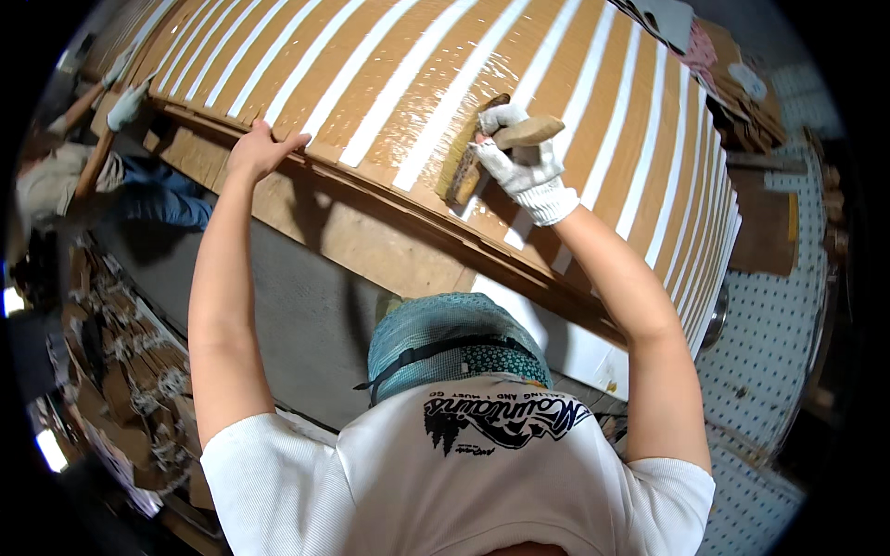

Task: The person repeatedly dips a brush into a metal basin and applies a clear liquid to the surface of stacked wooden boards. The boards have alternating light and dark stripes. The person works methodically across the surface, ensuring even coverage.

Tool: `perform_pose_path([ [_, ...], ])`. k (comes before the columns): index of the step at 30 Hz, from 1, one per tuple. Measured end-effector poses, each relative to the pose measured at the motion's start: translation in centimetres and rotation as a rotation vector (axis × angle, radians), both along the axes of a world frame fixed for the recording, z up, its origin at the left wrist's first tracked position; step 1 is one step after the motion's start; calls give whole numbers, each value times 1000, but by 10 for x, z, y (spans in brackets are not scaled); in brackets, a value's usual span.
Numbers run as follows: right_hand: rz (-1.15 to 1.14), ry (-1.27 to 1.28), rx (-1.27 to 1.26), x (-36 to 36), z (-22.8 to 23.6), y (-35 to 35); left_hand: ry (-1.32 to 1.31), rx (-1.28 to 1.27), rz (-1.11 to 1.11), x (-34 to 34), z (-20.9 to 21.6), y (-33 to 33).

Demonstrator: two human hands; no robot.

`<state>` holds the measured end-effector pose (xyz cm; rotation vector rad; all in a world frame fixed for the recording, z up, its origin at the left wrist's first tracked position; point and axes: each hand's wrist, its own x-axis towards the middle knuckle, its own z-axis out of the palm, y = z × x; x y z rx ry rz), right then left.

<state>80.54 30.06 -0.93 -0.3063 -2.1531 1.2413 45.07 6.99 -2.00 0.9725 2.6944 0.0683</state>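
My right hand [524,165], in a white knitted glove, is closed round a wide glue brush [457,176] with a wooden handle. The brush's bristles lie against brown cardboard sheets [357,37] fanned out in overlapping rows with white strips between them. A wet, shiny film covers the sheets left of the brush and beyond it. Bare and with thumb and fingers apart, my left hand [260,148] rests on the near edge of the fanned sheets. It holds nothing that I can see.
A co-worker's gloved hand [128,107] touches the stack's far left end. Cardboard scraps [120,371] lie at lower left. On the right, more cardboard pieces [742,107] stand beside a dotted pale surface [774,324]. A patterned teal apron [454,343] hangs at my waist.
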Motion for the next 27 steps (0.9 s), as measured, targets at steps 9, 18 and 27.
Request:
perform_pose_path([
  [9,-314,-76,-128,184,-13,17,-108,-111,-33,-10,6,10],
  [18,-566,-192,19,334,-12,31,-120,-140,-96,-26,-7,8],
  [27,-582,-352,151,225,63,20,10,-100,-151,-1,6,13],
])
